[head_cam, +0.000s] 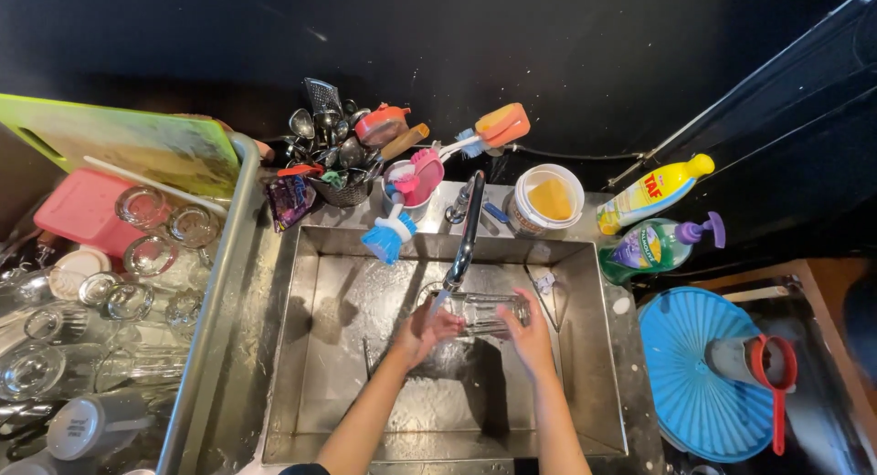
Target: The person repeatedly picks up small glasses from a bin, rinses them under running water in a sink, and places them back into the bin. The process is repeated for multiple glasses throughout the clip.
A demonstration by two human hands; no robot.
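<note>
A clear drinking glass (481, 311) lies on its side in my two hands over the steel sink (311, 365), right under the faucet (468, 226). My left hand (423, 332) grips the glass at its left end, where the water falls. On the right end sits my right hand (528, 332), fingers wrapped around it.
A drying rack (215, 292) at left holds several upturned glasses and a green cutting board (128, 142). Behind the sink stand a utensil holder (336, 151), brushes, a sponge tub (545, 199) and two soap bottles (653, 221). A blue lid (690, 370) with a red strainer lies at right.
</note>
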